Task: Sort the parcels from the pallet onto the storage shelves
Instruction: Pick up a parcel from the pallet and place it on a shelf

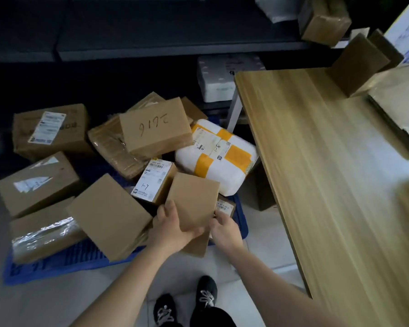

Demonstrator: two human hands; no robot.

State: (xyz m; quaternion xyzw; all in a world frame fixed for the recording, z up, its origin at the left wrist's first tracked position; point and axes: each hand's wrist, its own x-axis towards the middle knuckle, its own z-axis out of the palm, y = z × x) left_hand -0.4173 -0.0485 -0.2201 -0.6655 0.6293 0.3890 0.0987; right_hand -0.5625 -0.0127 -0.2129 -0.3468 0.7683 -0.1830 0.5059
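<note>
Below, both hands clamp a small plain cardboard box at the near right corner of the blue pallet: the left hand grips its lower left edge, the right hand its lower right edge. Behind it lie a labelled box marked "1-7" and a white parcel with yellow tape. A wooden table stands just right of the pallet.

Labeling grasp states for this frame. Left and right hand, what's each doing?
Left hand: closed on the small plain cardboard box, gripping its near left edge.
Right hand: closed on the same box, at its near right corner.
</note>
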